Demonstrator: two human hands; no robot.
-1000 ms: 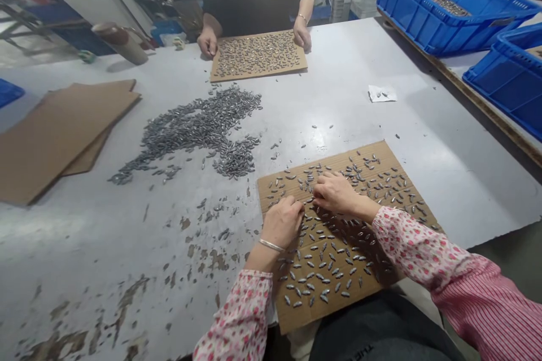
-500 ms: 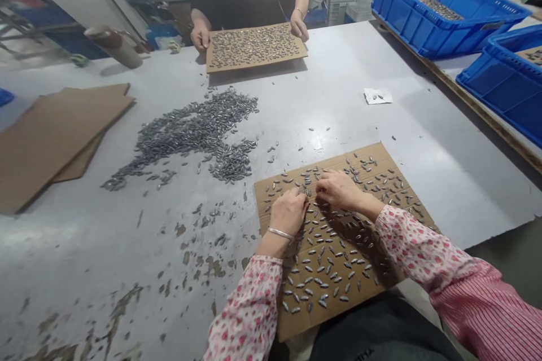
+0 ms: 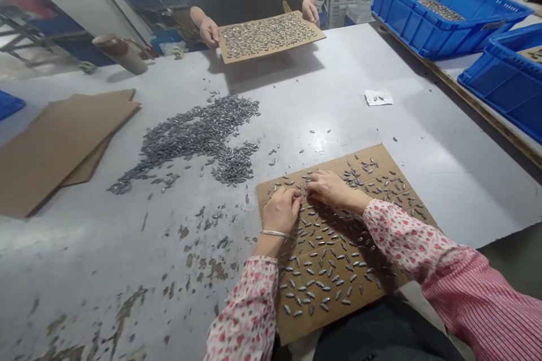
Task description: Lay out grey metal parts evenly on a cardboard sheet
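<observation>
A cardboard sheet (image 3: 305, 324) lies in front of me, dotted with small grey spindle-shaped metal pieces (image 3: 324, 287). Over its upper left part, my left hand (image 3: 282, 211) has its fingers curled together, a bracelet on the wrist. Just right of it, my right hand (image 3: 332, 189) is also closed, fingertips down at the pieces. What either hand pinches is hidden behind the fingers. Beyond the sheet, to the left, a large heap of the same pieces (image 3: 190, 132) spreads over the white table (image 3: 355, 76).
Across the table a co-worker's hands (image 3: 209, 32) hold up another piece-covered cardboard sheet (image 3: 271, 36). Stacked cardboard (image 3: 63, 146) lies at left, near a tipped brown-and-grey cylinder (image 3: 121, 53). Blue crates (image 3: 436, 22) stand at right. A white paper scrap (image 3: 378, 97) carries a few pieces.
Both my hands have shifted slightly left over the cardboard, still closed. The co-worker's sheet has been raised and moved to the right. My view has shifted slightly.
</observation>
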